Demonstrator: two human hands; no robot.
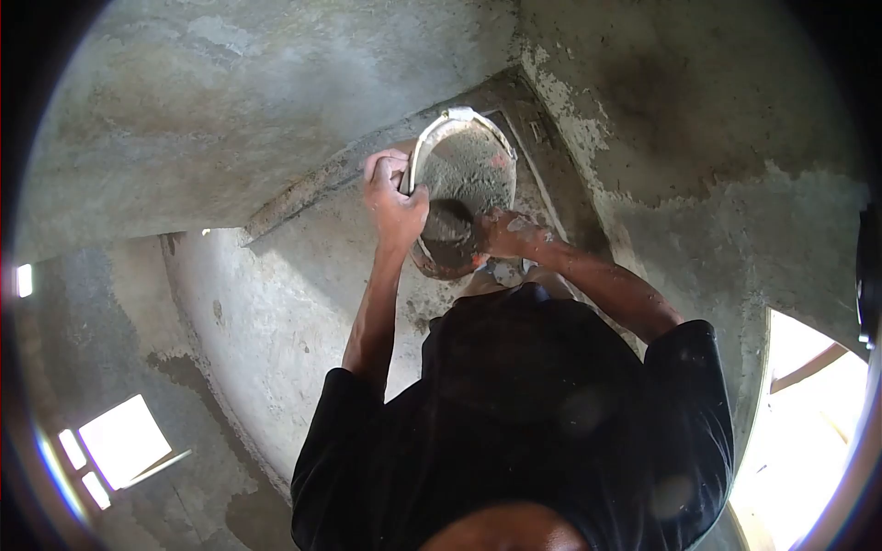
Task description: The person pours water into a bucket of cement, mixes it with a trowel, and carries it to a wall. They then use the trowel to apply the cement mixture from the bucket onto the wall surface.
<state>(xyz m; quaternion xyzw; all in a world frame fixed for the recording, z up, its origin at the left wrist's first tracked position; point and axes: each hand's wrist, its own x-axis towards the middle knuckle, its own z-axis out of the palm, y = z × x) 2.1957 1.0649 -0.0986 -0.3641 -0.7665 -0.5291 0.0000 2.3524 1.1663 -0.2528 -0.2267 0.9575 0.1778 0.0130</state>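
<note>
I am looking down through the head camera at a person in a black shirt [542,386], who is leaning over a wide pan [459,114] in a bare room with patchy, rough walls [680,101]. The pan is sitting near the corner, in front of the person's feet, with wet grey mortar [469,161] coating its inside; I cannot tell whether its base is resting on the floor [276,312]. The left hand [397,207] is gripping the pan's left rim, fingers clamped around the edge with the thumb on the near side. The right hand [503,234] is reaching to the lower right of the pan, its fingers curling together, but I cannot tell whether they are closing on a tool or on the mortar itself. Just beside them, a dark rounded shape [448,220] is lying over the mortar, too unclear for me to name. I am judging that the person is working or gathering the mortar while steadying the pan. The next move is probably calling for a firm left hold, while the right hand is drawing a load together without tipping the pan.
</note>
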